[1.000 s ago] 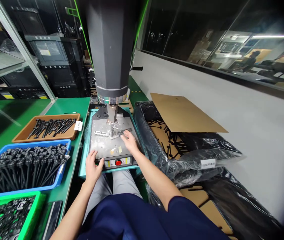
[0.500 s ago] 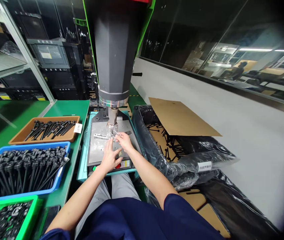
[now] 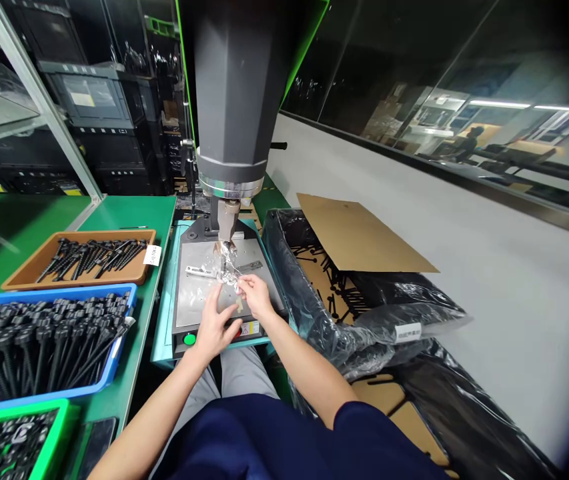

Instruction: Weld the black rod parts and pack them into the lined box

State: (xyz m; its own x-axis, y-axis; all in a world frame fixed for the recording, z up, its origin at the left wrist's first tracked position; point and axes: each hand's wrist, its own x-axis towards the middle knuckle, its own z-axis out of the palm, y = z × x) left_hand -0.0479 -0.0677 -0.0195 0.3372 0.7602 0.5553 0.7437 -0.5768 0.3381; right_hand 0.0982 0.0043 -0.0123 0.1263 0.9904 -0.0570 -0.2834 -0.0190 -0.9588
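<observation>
Under the metal horn (image 3: 227, 221) of a press-like machine, shiny crumpled film (image 3: 228, 261) surrounds a small fixture on the metal plate (image 3: 191, 303). My right hand (image 3: 257, 297) is closed in a pinch at the film's near right edge, with thumb and fingertips together on it. My left hand (image 3: 214, 325) is nearest the plate's front, fingers spread and the fingertips close to the film; it holds nothing. Whether a small part sits inside the film cannot be made out. A slotted metal bar (image 3: 201, 272) lies left of the fixture.
On the left bench stand a brown tray (image 3: 11, 281) of black screw-like parts, a blue bin (image 3: 114, 373) of long black parts and a green bin (image 3: 59, 427) of small black pieces. A green button (image 3: 189, 339) is at the machine's front. Plastic-lined boxes and a cardboard sheet (image 3: 364, 233) are right.
My right hand has drawn slightly back toward me with its fingers on the film, which now stands out more. My left hand has shifted back a little, uncovering more of the green button.
</observation>
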